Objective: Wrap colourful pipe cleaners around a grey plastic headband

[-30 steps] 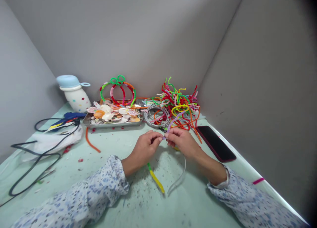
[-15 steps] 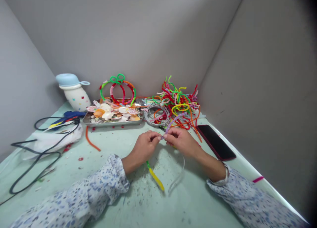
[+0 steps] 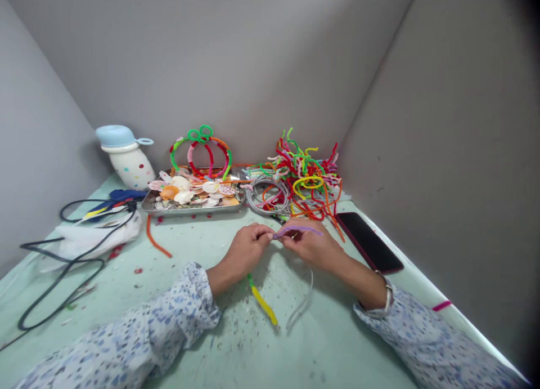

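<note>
Over the middle of the table, both my hands meet at a thin purple pipe cleaner (image 3: 300, 229). My left hand (image 3: 248, 248) pinches it between thumb and fingertips at its left end. Close beside it, my right hand (image 3: 312, 245) is closed on the same pipe cleaner, whose free end stretches right across the knuckles. A green and yellow pipe-cleaner piece (image 3: 264, 305) hangs below my left hand. From under my right hand a bare grey wire (image 3: 310, 293) curves down. How these pieces join is hidden by my fingers.
Behind my hands lie a wire coil (image 3: 267, 196) and a heap of coloured pipe cleaners (image 3: 310, 169). A metal tray (image 3: 194, 211) bears shells and pipe-cleaner rings (image 3: 201, 152). At left are a bottle (image 3: 129, 161) and a black cable (image 3: 63, 259); at right, a phone (image 3: 371, 241).
The purple pipe cleaner's free end has swung down from pointing up and right to lying nearly level over my right hand. My left hand has barely moved.
</note>
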A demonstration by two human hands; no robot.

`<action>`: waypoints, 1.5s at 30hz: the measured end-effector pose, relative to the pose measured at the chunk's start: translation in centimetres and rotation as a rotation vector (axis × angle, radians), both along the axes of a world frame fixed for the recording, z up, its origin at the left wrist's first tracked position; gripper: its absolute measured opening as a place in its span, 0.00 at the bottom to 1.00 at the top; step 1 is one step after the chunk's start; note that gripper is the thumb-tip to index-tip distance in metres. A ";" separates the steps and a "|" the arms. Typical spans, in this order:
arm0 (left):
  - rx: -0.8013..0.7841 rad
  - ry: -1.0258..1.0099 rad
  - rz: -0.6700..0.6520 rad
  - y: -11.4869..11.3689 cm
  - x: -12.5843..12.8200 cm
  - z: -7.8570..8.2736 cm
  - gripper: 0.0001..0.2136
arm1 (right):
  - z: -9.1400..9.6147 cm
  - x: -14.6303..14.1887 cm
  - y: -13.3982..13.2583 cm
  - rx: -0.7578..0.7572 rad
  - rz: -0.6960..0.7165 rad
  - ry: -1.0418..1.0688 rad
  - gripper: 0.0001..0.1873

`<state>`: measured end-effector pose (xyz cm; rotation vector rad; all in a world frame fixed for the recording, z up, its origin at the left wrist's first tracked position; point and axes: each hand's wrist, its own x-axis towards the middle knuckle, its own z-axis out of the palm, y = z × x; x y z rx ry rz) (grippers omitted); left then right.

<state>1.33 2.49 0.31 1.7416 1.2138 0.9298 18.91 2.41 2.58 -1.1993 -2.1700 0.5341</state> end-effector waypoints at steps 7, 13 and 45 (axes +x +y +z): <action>-0.073 -0.037 -0.014 -0.2 0.0 0.0 0.10 | 0.7 0.3 -0.5 0.074 0.107 -0.044 0.08; -0.133 -0.100 -0.048 -0.4 0.1 0.4 0.08 | 1.0 0.1 -0.6 0.055 0.094 -0.032 0.07; 0.195 0.157 -0.101 -0.9 0.1 0.9 0.10 | 1.2 1.8 1.0 -0.697 0.114 0.302 0.08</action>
